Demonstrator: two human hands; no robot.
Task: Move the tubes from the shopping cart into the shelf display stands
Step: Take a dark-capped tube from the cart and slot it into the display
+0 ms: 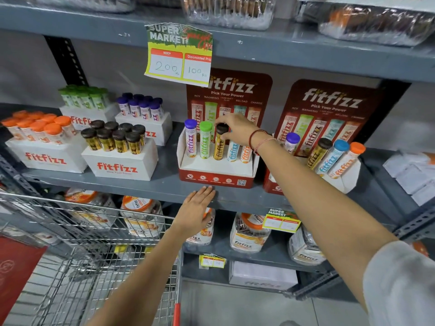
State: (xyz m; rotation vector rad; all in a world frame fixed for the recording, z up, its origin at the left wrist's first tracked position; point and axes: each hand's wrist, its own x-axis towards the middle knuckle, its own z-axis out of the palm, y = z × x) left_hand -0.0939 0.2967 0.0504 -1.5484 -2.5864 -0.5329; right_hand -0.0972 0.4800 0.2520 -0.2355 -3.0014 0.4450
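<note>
**Black-capped tube going into the red display stand**

The person's right hand [237,129] is stretched up to the shelf, fingers pinched around the black cap of a yellow tube [220,143] that stands upright in the middle slot of the red display stand [215,177]. Just left of that grip stand a green-capped tube [205,140] and, further left, a purple-capped tube [190,137], both upright in their slots. Right of the grip, partly hidden under the hand and wrist, a blue tube [233,150] and an orange tube [246,153] sit in the same row; their caps cannot be seen. Red thread bands circle the right wrist.

Well to the right of the grip, beyond the forearm, a second display stand [348,182] holds four tubes that lean to the right, with purple, black, blue and orange caps.

The left hand [196,209] lies open and flat, palm down, fingertips on the front edge of the grey shelf [150,184] just below the red stand; it holds nothing.

Down and to the left of both hands is the wire shopping cart [77,243]. I cannot tell whether any tubes lie in it. Far left of the grip, white boxes hold orange-, black-, green- and purple-capped tubes in clusters.
</note>
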